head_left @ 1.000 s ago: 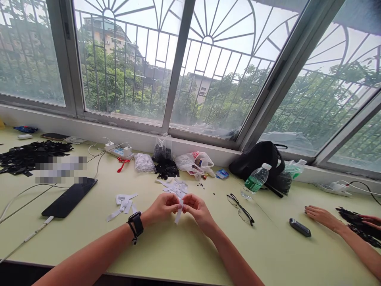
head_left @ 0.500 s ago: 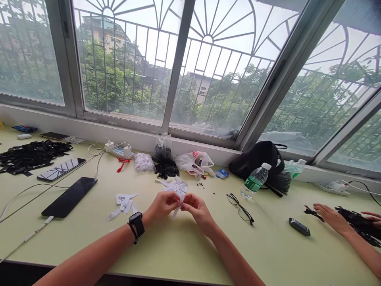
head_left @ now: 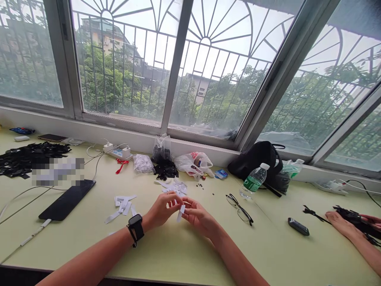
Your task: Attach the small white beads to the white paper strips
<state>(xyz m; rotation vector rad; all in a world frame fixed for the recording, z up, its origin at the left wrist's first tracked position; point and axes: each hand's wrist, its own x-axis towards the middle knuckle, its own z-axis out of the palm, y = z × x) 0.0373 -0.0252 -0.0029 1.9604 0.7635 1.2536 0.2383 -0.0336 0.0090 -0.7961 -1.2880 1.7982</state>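
Head view: left hand (head_left: pixel 160 210), right hand (head_left: pixel 199 217) seemingly hold tag (head_left: pixel 180 213) lower.

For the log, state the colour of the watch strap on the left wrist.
The watch strap is black, best seen in the head view.

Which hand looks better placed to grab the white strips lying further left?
Left, probably: the left hand sits closer to those strips; the right hand lies beyond the strip held between them.

Desk (head_left: pixel 178 254): label strips (head_left: pixel 123 204) are being kept between smartphone (head_left: pixel 67 200) and eyeglasses (head_left: pixel 239 209) | water bottle (head_left: pixel 254 181) is being stood behind eyeglasses, before cloth bag (head_left: pixel 256 161) | power strip (head_left: pixel 117 151) and plastic bag (head_left: pixel 193 163) are being left behind strips, along windowsill (head_left: pixel 127 137)
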